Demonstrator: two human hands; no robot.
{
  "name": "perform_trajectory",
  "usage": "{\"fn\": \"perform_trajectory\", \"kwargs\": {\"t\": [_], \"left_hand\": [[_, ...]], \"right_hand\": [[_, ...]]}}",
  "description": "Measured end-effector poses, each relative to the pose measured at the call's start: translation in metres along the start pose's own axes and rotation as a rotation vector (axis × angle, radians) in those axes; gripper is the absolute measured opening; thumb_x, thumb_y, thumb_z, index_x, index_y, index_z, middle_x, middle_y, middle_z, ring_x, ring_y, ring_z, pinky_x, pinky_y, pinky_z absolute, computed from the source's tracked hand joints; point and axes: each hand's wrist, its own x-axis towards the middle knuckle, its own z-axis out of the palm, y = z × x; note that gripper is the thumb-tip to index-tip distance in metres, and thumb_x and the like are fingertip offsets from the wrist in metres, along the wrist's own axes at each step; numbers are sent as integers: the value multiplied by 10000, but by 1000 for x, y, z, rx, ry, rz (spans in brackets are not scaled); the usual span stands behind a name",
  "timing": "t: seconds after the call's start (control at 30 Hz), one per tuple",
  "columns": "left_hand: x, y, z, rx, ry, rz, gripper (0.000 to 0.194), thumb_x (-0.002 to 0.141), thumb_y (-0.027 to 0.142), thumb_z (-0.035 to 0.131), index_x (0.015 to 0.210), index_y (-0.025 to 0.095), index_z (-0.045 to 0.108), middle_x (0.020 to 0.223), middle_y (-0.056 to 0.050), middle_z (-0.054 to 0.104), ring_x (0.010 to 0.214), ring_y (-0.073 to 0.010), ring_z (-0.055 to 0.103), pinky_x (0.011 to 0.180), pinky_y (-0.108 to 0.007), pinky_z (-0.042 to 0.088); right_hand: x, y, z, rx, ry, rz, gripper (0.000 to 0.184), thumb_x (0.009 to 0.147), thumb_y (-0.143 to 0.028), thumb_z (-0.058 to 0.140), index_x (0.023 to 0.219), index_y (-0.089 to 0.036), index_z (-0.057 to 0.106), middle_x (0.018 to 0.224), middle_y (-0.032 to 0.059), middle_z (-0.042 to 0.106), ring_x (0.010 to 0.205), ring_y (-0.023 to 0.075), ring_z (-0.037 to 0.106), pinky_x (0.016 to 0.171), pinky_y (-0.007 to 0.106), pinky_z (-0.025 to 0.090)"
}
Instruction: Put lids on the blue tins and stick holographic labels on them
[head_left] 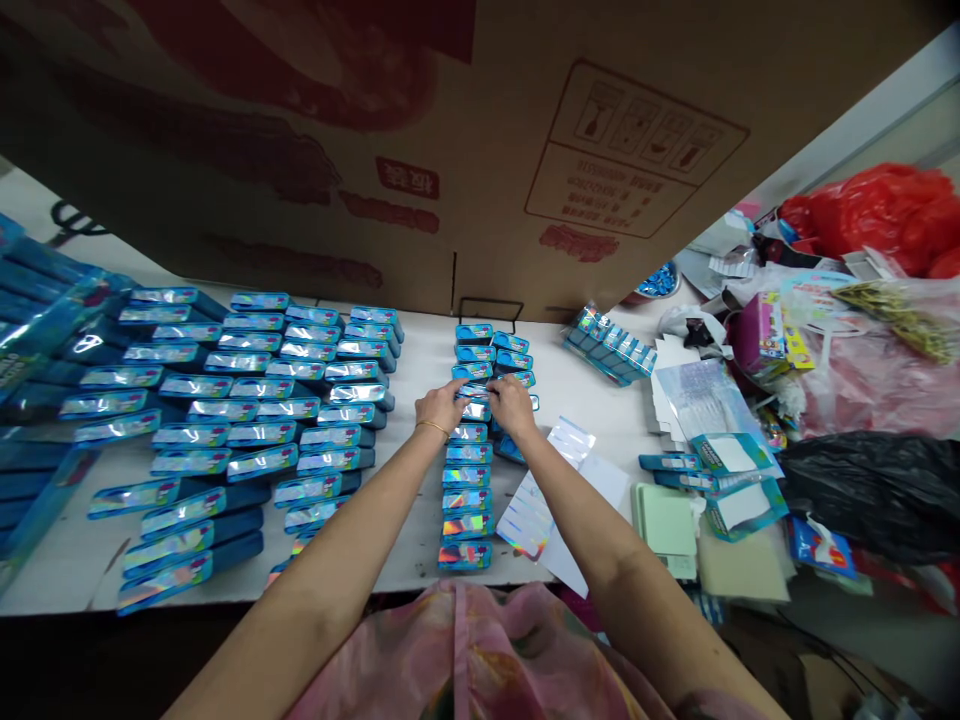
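My left hand (441, 408) and my right hand (511, 405) meet over a column of small, shiny blue boxes in the middle of the table. The fingers of both are closed and bent down at the top of one blue box (475, 390). Whatever thin thing they pinch there is too small to make out. Nearer to me the column goes on with more upright boxes, such as the blue box with a rainbow sheen (466, 525). Under my right forearm lies a sheet of shiny label strips (534, 505), partly over a white sheet (600, 490).
A big cardboard carton (465, 180) walls off the back. Many blue boxes (255, 410) stand in rows at left. At right are a wrapped pack of boxes (611, 345), a pale green box (664, 520), a black plastic bag (851, 490) and a red bag (885, 215).
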Motion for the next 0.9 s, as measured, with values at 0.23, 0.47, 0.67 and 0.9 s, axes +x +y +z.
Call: {"fn": "perform_trajectory", "kwargs": {"t": [0.23,0.47,0.67,0.9], "left_hand": [[1,0,-1,-17,-21,3,414,747,363,493,1161,347,496,939,-18,642,910,-230,570,753,-322,422],[-4,5,-1,-33,102,57,399,748,324,496,1140,249,516,1053,-63,545,950,-216,539,763,-310,422],[-6,3,9,-137,143,21,313,742,236,502,1053,220,538,956,-42,587,910,-192,546,760,-287,413],[-4,-2,17,-219,195,19,288,728,237,518,1013,205,551,948,-37,604,874,-187,556,734,-283,406]], "right_hand": [[5,9,-3,14,57,86,253,796,-145,421,944,-190,621,976,47,552,912,154,491,775,234,359],[-9,15,-4,13,56,-28,241,837,-203,405,930,-189,627,959,49,560,923,152,482,799,238,360],[9,4,-6,-52,-67,-82,248,826,-189,408,896,-188,646,939,63,574,899,171,511,752,256,373],[14,-5,-9,-118,-137,-131,221,820,-230,418,926,-200,609,994,61,548,884,181,515,720,276,382]]}}
